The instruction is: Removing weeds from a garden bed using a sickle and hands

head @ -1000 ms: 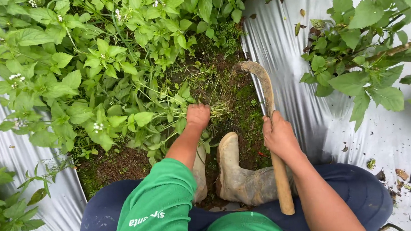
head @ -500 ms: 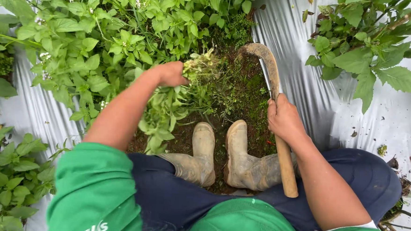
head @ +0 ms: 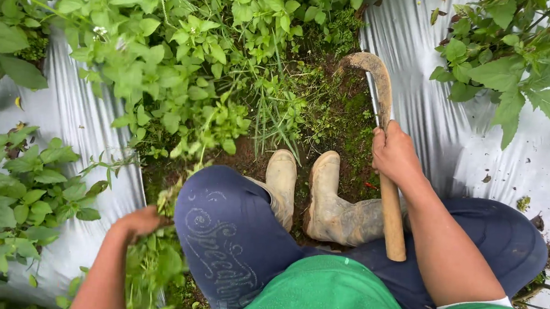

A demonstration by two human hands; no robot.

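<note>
My right hand [head: 394, 153] grips the wooden handle of a sickle [head: 381, 97], whose rusty curved blade points up over the soil strip. My left hand [head: 138, 221] is low at the left, beside my knee, closed on a bunch of pulled green weeds [head: 156, 261]. I am squatting; my two muddy rubber boots [head: 311, 191] stand on bare brown soil between the weeds. A dense patch of green weeds [head: 197, 75] fills the furrow ahead of the boots.
Silver plastic mulch sheets [head: 415, 105] flank the furrow on both sides. Leafy crop plants [head: 512, 66] grow at the upper right and another leafy plant [head: 22, 185] at the left. Debris lies on the sheet at the far right.
My left hand has pulled a clump of weeds from the patch ahead and swung it down and left beside my knee. The right hand stays on the sickle handle.
</note>
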